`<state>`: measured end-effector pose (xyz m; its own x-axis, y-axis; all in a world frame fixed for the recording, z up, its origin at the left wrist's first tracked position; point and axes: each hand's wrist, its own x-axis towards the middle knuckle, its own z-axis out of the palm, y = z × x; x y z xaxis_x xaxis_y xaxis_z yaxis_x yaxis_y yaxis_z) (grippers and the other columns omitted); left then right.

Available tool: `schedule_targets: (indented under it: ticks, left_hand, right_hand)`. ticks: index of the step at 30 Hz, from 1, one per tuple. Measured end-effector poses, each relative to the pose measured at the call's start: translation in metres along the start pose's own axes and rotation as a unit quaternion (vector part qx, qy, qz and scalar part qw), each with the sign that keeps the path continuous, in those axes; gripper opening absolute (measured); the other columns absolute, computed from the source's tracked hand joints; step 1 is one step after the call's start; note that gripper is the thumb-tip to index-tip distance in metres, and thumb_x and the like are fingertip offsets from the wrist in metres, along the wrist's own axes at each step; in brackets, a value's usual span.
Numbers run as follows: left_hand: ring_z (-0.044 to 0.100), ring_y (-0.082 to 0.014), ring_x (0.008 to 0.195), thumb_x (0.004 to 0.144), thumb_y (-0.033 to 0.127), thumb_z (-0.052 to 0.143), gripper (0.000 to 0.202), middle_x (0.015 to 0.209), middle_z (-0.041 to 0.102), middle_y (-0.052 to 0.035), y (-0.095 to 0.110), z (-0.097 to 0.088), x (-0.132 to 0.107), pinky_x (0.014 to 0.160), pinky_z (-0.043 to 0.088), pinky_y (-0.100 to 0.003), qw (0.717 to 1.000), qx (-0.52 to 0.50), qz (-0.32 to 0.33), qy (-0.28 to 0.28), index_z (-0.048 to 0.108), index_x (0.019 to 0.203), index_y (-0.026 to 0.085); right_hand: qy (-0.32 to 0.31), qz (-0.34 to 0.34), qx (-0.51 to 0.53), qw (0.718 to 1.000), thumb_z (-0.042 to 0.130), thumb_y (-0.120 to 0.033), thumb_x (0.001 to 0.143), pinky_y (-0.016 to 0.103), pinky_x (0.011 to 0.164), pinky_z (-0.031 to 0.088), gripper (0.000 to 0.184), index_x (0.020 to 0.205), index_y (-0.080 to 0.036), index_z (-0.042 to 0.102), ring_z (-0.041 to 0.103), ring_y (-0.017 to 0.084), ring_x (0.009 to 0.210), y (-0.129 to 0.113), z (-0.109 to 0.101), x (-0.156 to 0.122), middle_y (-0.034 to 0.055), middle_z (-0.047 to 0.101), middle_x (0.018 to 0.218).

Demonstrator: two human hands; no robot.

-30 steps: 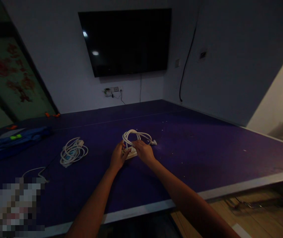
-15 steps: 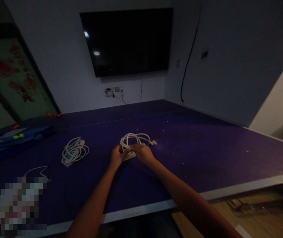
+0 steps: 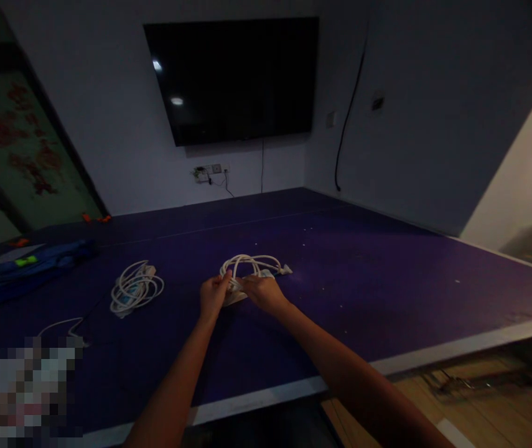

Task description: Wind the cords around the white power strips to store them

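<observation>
A white power strip with its coiled cable point(image 3: 251, 266) lies on the dark blue table point(image 3: 387, 292). My left hand point(image 3: 213, 294) is closed on the near left end of the bundle. My right hand point(image 3: 260, 291) grips the cable loops just to the right of it. The cable's plug end point(image 3: 286, 270) sticks out to the right on the table. The strip's body is mostly hidden under my hands.
A second coiled white power strip point(image 3: 135, 287) lies to the left. A thin white cable point(image 3: 63, 325) runs near the left front. A blue cloth bundle point(image 3: 18, 267) sits at far left. A dark wall screen point(image 3: 233, 78) hangs beyond the table. The table's pale front edge point(image 3: 434, 351) borders wooden floor.
The raised cable loops have been pressed lower and flatter toward the table. Both hands have closed in together on the bundle's near end.
</observation>
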<state>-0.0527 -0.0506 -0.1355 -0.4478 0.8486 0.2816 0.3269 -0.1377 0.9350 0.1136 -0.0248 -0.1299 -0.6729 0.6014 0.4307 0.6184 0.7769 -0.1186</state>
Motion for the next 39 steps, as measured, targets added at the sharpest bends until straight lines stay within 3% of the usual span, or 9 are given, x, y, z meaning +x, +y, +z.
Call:
schedule_targets:
  ticks: [5,15,19,23,26,30,35,39]
  left_hand:
    - [0.063,-0.019,0.062,0.063,0.053,0.066,0.039,0.064,0.068,-0.0055,0.007,0.0,-0.004,0.055,0.044,-0.024,0.999,-0.019,0.008,0.026,0.066,0.068,0.014]
    - [0.068,-0.0224,0.081,0.063,0.038,0.072,0.041,0.087,0.073,-0.0093,0.009,0.0,-0.005,0.073,0.051,-0.029,0.996,-0.074,0.023,0.045,0.07,0.094,0.012]
    - [0.068,-0.0235,0.083,0.061,0.027,0.073,0.042,0.093,0.072,-0.0125,0.006,0.002,-0.004,0.077,0.052,-0.034,0.991,-0.126,0.013,0.045,0.069,0.099,0.011]
    - [0.068,-0.0225,0.087,0.061,0.026,0.073,0.045,0.099,0.071,-0.0132,0.007,0.005,-0.003,0.081,0.051,-0.035,0.985,-0.17,0.003,0.029,0.067,0.103,0.011]
    - [0.068,-0.0231,0.087,0.058,0.027,0.075,0.049,0.099,0.071,-0.0137,0.01,0.006,-0.003,0.082,0.051,-0.036,0.974,-0.227,-0.021,0.003,0.067,0.104,0.011]
    - [0.068,-0.0226,0.086,0.056,0.026,0.076,0.05,0.099,0.071,-0.0132,0.011,0.006,-0.003,0.08,0.052,-0.035,0.964,-0.262,-0.026,-0.03,0.067,0.103,0.012]
    - [0.068,-0.0222,0.089,0.057,0.029,0.077,0.048,0.1,0.071,-0.0129,0.01,0.005,-0.002,0.082,0.051,-0.034,0.964,-0.265,-0.015,-0.03,0.068,0.101,0.013]
    - [0.068,-0.0235,0.087,0.056,0.032,0.078,0.048,0.097,0.071,-0.0126,0.009,0.004,-0.002,0.08,0.052,-0.035,0.965,-0.26,0.0,-0.026,0.068,0.099,0.013]
  right_hand:
    - [0.04,-0.024,0.031,0.998,0.046,-0.034,0.092,0.025,0.074,0.047,0.034,0.119,-0.022,0.062,0.066,0.019,0.092,-0.001,0.005,0.0,0.0084,0.069,0.109]
    - [0.211,0.079,0.028,0.974,0.046,-0.025,0.091,0.023,0.072,0.051,0.03,0.114,-0.023,0.065,0.064,0.017,0.094,0.004,0.001,-0.001,0.0078,0.065,0.115]
    - [0.202,0.088,0.011,0.975,0.045,-0.021,0.09,0.024,0.068,0.053,0.039,0.127,-0.029,0.056,0.064,0.016,0.094,0.005,-0.002,0.0,0.0053,0.055,0.132]
    - [0.172,0.09,-0.011,0.981,0.044,-0.016,0.087,0.025,0.069,0.054,0.051,0.135,-0.032,0.047,0.063,0.018,0.102,0.006,-0.002,0.001,0.0029,0.047,0.141]
    - [0.184,0.106,-0.013,0.977,0.046,-0.016,0.085,0.025,0.067,0.054,0.053,0.137,-0.029,0.045,0.065,0.018,0.096,0.008,-0.003,0.001,0.004,0.043,0.144]
    - [0.227,0.14,0.023,0.964,0.048,-0.023,0.087,0.025,0.067,0.054,0.041,0.126,-0.03,0.056,0.067,0.017,0.088,0.014,-0.005,0.001,0.0028,0.057,0.131]
    - [0.293,0.178,0.093,0.935,0.051,-0.019,0.083,0.028,0.075,0.053,0.034,0.112,-0.026,0.066,0.066,0.019,0.094,0.023,-0.004,0.002,0.0047,0.067,0.113]
    - [0.353,0.196,0.206,0.891,0.046,-0.027,0.085,0.032,0.081,0.051,0.032,0.106,-0.02,0.069,0.066,0.021,0.092,0.035,-0.003,0.005,0.0085,0.07,0.104]
